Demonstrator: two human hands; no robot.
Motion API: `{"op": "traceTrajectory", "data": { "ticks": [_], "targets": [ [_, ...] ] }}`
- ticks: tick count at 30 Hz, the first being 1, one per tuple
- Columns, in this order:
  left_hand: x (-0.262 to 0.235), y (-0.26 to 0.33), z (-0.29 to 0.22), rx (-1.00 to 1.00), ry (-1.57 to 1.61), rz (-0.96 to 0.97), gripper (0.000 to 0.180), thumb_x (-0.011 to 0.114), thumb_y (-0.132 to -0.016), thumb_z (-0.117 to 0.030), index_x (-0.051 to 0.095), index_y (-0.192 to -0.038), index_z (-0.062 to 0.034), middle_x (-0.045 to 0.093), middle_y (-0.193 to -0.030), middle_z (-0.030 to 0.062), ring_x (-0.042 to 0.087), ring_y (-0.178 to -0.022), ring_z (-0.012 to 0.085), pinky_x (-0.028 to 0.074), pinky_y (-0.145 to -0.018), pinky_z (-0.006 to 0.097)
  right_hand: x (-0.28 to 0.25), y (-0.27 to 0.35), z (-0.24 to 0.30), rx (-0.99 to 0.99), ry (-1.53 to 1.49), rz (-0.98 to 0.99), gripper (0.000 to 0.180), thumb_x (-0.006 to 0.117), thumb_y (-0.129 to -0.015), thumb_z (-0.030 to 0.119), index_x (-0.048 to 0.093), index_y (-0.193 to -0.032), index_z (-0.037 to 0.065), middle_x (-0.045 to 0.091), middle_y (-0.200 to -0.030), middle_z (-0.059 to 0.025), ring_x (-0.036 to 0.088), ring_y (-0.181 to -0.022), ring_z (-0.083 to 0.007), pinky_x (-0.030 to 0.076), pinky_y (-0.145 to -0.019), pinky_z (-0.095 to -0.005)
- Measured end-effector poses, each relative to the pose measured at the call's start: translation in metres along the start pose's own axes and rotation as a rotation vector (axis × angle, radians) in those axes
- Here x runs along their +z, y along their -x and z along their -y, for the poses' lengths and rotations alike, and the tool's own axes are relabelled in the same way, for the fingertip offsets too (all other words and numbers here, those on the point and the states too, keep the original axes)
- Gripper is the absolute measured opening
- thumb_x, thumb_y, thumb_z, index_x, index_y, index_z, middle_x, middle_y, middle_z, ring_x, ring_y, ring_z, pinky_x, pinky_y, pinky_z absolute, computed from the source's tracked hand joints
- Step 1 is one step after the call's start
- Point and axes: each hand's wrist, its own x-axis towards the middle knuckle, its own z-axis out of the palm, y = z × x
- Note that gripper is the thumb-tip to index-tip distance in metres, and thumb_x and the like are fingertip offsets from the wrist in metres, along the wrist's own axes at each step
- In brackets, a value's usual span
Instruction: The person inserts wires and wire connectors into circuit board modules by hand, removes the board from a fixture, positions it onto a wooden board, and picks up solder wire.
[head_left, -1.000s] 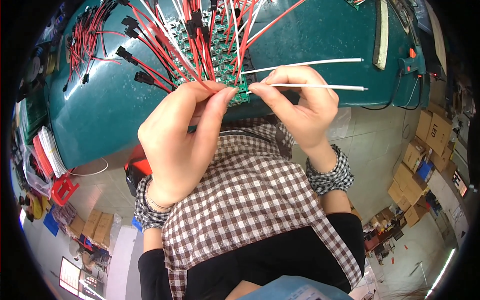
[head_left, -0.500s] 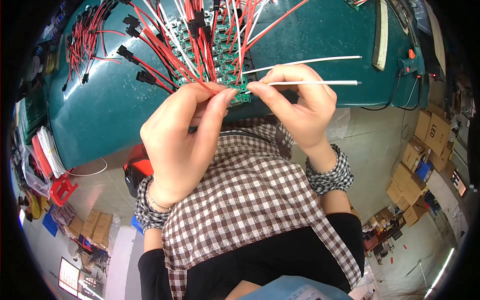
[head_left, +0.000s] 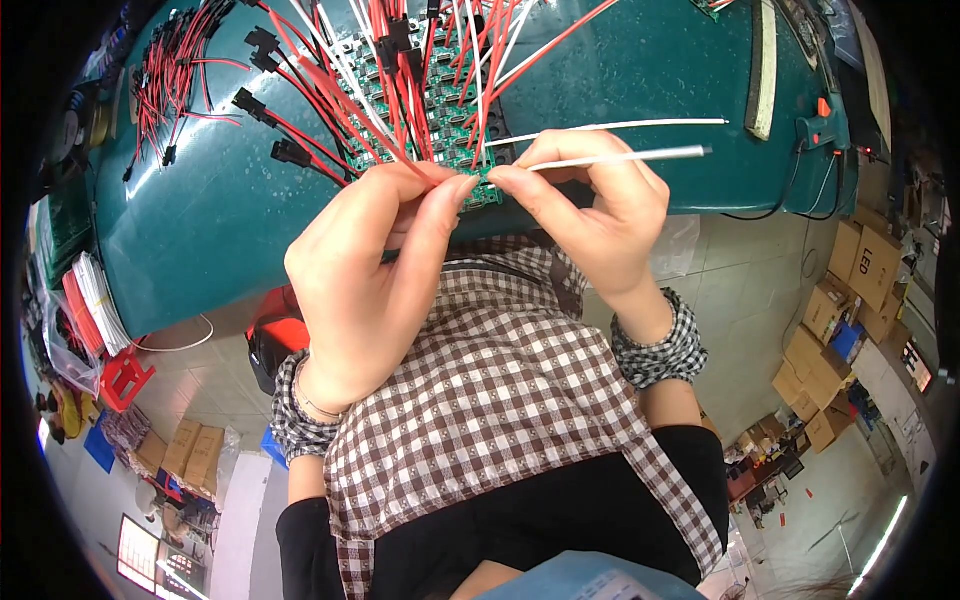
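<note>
My left hand is closed in a pinch on a red wire at the near edge of a panel of green circuit boards. From the right, my right hand pinches a white wire near its board end. The wire's other end sticks out to the right past my fingers. Both sets of fingertips sit close together over the nearest board, and the wire tips there are too small to make out. A second white wire runs from the panel behind my right hand.
Many red and white wires stand up from the panel, some ending in black connectors. A bundle of red and black leads lies at the far left of the green tabletop. An orange-and-teal tool lies at the right edge.
My right hand has shifted slightly left, toward my left fingertips. The free end of its white wire has swung up a little. My left hand has barely moved.
</note>
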Motion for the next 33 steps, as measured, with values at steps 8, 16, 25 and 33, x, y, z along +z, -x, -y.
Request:
{"op": "traceTrajectory", "data": {
  "ticks": [8,16,25,33],
  "targets": [
    [0.010,-0.002,0.010,0.086,0.042,-0.082,0.011,0.072,-0.083,-0.001,0.063,-0.085,0.0031,0.069,-0.080,0.0109,0.068,-0.066,0.0143,0.055,-0.059,0.025,-0.003,-0.007,0.002,0.045,0.013,0.048,0.029,0.081,-0.076,0.007,0.066,-0.098,-0.004,0.066,-0.083,-0.0079,0.066,-0.065,-0.0096,0.054,-0.057,-0.0225],
    [0.011,-0.002,0.010,0.113,-0.012,-0.069,0.012,0.073,-0.082,-0.001,0.062,-0.085,0.0024,0.069,-0.080,0.0110,0.067,-0.066,0.0162,0.054,-0.059,0.026,-0.002,-0.005,0.000,0.071,-0.038,0.032,0.034,0.079,-0.078,0.006,0.065,-0.107,-0.004,0.066,-0.086,-0.0089,0.065,-0.067,-0.0093,0.054,-0.058,-0.0225],
    [0.013,-0.003,0.009,0.111,-0.082,-0.058,0.012,0.074,-0.082,-0.003,0.063,-0.087,0.0004,0.068,-0.080,0.0102,0.067,-0.065,0.0186,0.053,-0.058,0.027,-0.003,-0.004,-0.003,0.046,-0.045,0.020,0.036,0.079,-0.078,0.006,0.064,-0.109,-0.004,0.067,-0.090,-0.0099,0.065,-0.069,-0.0089,0.054,-0.057,-0.0218],
    [0.015,-0.002,0.003,0.196,-0.263,-0.061,0.019,0.075,-0.080,-0.009,0.066,-0.095,-0.0035,0.067,-0.080,0.0108,0.067,-0.068,0.0256,0.053,-0.058,0.032,-0.021,0.001,0.006,0.023,0.035,-0.025,0.055,0.078,-0.079,0.003,0.052,-0.126,-0.006,0.066,-0.111,-0.0166,0.070,-0.077,-0.0161,0.058,-0.064,-0.0247]
  ]
}}
